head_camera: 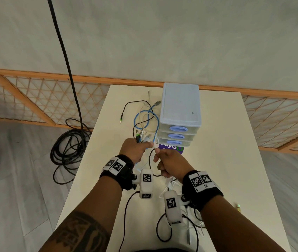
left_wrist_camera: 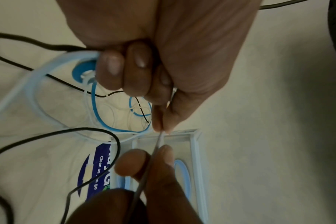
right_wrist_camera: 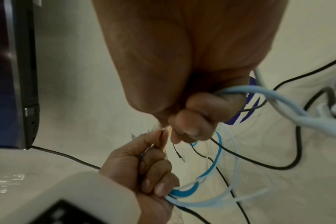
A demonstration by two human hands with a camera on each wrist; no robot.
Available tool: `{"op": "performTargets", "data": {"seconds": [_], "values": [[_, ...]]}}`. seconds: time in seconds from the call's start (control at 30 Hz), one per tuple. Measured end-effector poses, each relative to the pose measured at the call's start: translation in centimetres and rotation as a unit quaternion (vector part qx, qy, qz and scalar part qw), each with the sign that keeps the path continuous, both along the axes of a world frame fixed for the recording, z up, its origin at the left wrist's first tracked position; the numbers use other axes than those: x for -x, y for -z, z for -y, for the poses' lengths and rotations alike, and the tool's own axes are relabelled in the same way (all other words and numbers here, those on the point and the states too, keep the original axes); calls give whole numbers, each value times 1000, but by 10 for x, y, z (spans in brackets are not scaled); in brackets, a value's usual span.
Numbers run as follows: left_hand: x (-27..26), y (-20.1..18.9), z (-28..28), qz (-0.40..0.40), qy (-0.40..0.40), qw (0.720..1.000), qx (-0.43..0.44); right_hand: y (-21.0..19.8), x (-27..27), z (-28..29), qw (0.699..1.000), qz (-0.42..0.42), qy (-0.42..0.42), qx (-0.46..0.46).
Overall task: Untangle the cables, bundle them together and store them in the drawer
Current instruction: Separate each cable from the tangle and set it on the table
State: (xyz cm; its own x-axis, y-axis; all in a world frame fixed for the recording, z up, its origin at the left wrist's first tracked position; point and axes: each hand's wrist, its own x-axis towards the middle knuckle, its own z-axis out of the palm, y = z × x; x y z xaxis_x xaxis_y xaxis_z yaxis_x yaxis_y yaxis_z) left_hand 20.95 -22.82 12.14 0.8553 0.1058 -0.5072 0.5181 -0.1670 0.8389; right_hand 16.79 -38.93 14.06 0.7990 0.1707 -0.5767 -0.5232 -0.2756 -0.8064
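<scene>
A tangle of blue, white and black cables lies on the white table, left of a pale blue three-drawer unit whose drawers look shut. My left hand grips a bunch of cable ends with their plugs sticking up. Its thumb and forefinger also pinch a thin white cable. My right hand pinches the same thin cable just below, and its curled fingers hold a light blue cable. Both hands meet in front of the lowest drawer.
More black and white cable loops lie on the table near my body. A purple sticker lies before the drawers. A small green-tipped plug lies at the right. A thick black cable coils on the floor, left of the table.
</scene>
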Motion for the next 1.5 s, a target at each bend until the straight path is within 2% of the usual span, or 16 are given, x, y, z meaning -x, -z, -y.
{"op": "performTargets", "data": {"seconds": [0.23,0.37,0.47,0.63,0.73,0.87,0.97,1.07,1.27,1.33,1.4,1.5], "values": [[-20,0,-16,49,-177,983,-17,4,5,5,999,-24,-40,13],[-31,5,-29,74,-221,973,-2,6,15,10,998,-46,-42,12],[-29,3,-26,73,-200,977,-7,6,16,10,999,-44,-15,12],[-13,6,-10,-35,-103,993,38,10,10,7,999,-31,9,29],[-1,9,-2,-70,-37,995,52,10,5,3,999,-22,3,48],[3,7,4,-56,33,998,16,10,0,-3,999,-18,-7,49],[-3,7,2,-49,45,998,1,6,2,-6,999,-13,-11,32],[-6,6,0,-32,24,999,-7,3,3,-8,1000,-17,9,-6],[-24,10,-12,15,-152,988,-23,-5,6,-1,999,-45,-1,-5],[-31,11,-23,12,-181,983,-13,-6,11,2,999,-49,-11,1],[-30,7,-24,-10,-145,989,6,-4,13,2,999,-37,-14,2],[-14,-3,-11,-59,-30,996,51,-4,12,0,1000,-25,-12,1]]}}
